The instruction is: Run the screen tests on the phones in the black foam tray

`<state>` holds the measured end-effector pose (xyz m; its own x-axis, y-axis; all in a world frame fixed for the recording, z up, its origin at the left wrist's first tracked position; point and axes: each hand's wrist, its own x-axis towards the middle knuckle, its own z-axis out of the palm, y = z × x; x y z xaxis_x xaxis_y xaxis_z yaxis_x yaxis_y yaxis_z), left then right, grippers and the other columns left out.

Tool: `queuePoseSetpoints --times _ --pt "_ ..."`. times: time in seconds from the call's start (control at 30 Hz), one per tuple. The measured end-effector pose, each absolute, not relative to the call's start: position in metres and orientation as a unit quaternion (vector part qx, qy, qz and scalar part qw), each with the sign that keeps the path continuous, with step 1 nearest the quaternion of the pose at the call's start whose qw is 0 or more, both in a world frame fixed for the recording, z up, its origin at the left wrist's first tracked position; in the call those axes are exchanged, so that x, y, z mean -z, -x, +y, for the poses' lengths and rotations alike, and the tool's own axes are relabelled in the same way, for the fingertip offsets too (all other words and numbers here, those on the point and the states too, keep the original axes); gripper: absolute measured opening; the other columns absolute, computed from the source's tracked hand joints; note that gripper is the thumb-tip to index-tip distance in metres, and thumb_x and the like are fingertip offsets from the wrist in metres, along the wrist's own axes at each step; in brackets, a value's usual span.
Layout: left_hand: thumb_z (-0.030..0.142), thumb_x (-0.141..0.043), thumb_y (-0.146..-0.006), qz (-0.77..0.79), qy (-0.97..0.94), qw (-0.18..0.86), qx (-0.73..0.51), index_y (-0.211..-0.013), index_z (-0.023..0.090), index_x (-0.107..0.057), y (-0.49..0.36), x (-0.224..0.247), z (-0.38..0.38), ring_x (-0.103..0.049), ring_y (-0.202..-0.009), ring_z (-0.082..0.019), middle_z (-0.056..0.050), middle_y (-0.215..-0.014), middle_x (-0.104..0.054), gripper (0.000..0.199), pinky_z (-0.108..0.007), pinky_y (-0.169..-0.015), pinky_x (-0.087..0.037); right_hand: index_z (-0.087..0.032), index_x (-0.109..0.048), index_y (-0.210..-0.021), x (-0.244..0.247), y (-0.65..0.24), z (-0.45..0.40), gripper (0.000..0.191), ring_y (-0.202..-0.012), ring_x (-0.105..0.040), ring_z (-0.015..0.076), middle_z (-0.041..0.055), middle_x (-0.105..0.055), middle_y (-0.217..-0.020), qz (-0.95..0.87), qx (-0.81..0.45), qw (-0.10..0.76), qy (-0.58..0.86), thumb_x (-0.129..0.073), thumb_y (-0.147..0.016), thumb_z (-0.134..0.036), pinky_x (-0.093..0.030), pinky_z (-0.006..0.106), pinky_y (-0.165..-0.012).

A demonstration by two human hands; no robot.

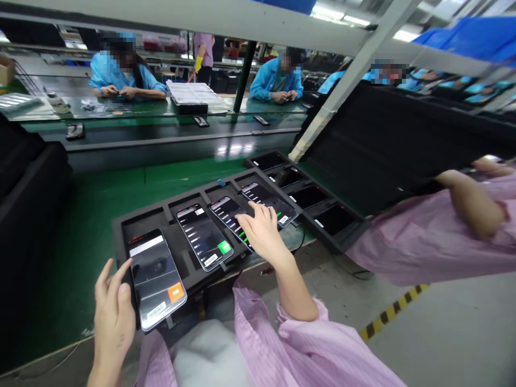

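A black foam tray [145,217] holds several lit smartphones in its slots. My left hand [115,317] is beside the leftmost smartphone [155,274], fingers apart and the index fingertip near its left edge; an orange button shows on that screen. My right hand [264,234] reaches over the third smartphone [226,209] and the rightmost smartphone [288,209], fingers spread and holding nothing; whether its fingertips touch the glass I cannot tell. Between the hands, the second smartphone [199,234] shows a dark list and a green square. My right hand partly hides the third screen.
Another black tray [342,244] with dark-screened smartphones adjoins on the right, near a co-worker's pink sleeve [403,236]. A black panel [403,134] and a slanted white post [334,97] rise behind. Co-workers in blue sit across the conveyor [161,148]. Black padding [32,226] stands left.
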<state>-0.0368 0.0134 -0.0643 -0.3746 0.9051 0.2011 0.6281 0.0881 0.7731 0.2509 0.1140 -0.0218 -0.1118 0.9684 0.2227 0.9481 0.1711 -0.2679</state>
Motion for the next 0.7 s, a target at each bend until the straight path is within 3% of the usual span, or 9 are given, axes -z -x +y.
queuePoseSetpoints --times 0.2,0.4,0.57,0.7 --pt "0.043 -0.028 -0.089 0.729 -0.532 0.162 -0.4 -0.124 0.021 -0.049 0.038 0.066 0.014 -0.025 -0.134 -0.027 -0.012 -0.143 -0.031 0.047 -0.051 -0.111 -0.017 -0.024 -0.068 -0.074 0.026 -0.287 0.094 0.05 -0.116 -0.044 0.0218 0.0064 -0.055 -0.116 -0.724 -0.058 0.232 0.647 -0.024 -0.096 -0.036 -0.019 0.057 -0.106" --pt "0.044 -0.029 -0.088 0.725 -0.544 0.147 -0.396 -0.126 0.026 -0.048 0.045 0.076 0.015 -0.025 -0.134 -0.029 -0.011 -0.143 -0.031 0.046 -0.055 -0.11 -0.018 -0.027 -0.068 -0.094 0.026 -0.287 0.095 0.045 -0.121 -0.041 0.0217 0.0078 -0.051 -0.122 -0.735 -0.071 0.228 0.635 -0.025 -0.096 -0.037 -0.018 0.056 -0.107" --pt "0.043 -0.029 -0.088 0.721 -0.541 0.147 -0.407 -0.127 0.025 -0.047 0.042 0.074 0.014 -0.025 -0.134 -0.03 -0.012 -0.142 -0.032 0.047 -0.055 -0.11 -0.019 -0.026 -0.068 -0.092 0.029 -0.282 0.1 0.044 -0.122 -0.04 0.021 0.0076 -0.051 -0.122 -0.731 -0.09 0.215 0.641 -0.026 -0.096 -0.036 -0.019 0.054 -0.108" --pt "0.045 -0.029 -0.087 0.729 -0.534 0.143 -0.404 -0.126 0.033 -0.046 0.041 0.072 0.016 -0.026 -0.134 -0.029 -0.005 -0.142 -0.032 0.044 -0.056 -0.11 -0.019 -0.024 -0.067 -0.084 0.028 -0.284 0.098 0.044 -0.119 -0.042 0.0208 0.0075 -0.052 -0.12 -0.726 -0.09 0.227 0.643 -0.026 -0.096 -0.035 -0.018 0.054 -0.108"
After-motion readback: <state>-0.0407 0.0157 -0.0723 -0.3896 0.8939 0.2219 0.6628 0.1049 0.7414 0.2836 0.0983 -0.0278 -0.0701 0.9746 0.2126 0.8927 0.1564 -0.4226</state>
